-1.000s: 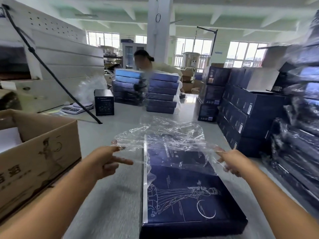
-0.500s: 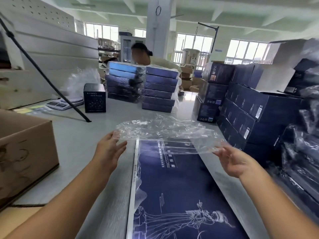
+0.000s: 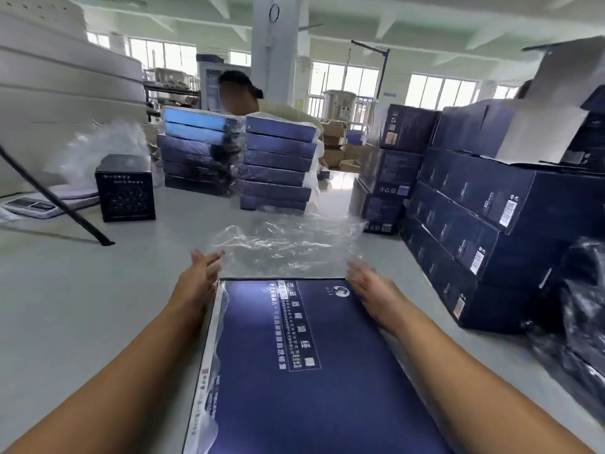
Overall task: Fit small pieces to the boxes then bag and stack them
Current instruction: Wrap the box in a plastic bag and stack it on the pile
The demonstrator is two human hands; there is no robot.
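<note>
On the counter (image 3: pixel 82 306) the box (image 3: pixel 311 371) lies nearest, running away from the viewer. The left hand (image 3: pixel 199 273) is just beside its far left corner, the right hand (image 3: pixel 370 290) is over its far right corner, and the bag (image 3: pixel 288 247) lies just beyond its far edge, between the two hands. Farther back a left stack (image 3: pixel 196 155) and a right stack (image 3: pixel 278 165) of bagged boxes stand side by side with a person (image 3: pixel 242 96) behind them. To their left are a cube (image 3: pixel 125 188), then a scale (image 3: pixel 29 204) with a slanting pole (image 3: pixel 55 198) in front of it, and cartons (image 3: pixel 491 224) are piled along the counter's right side.
</note>
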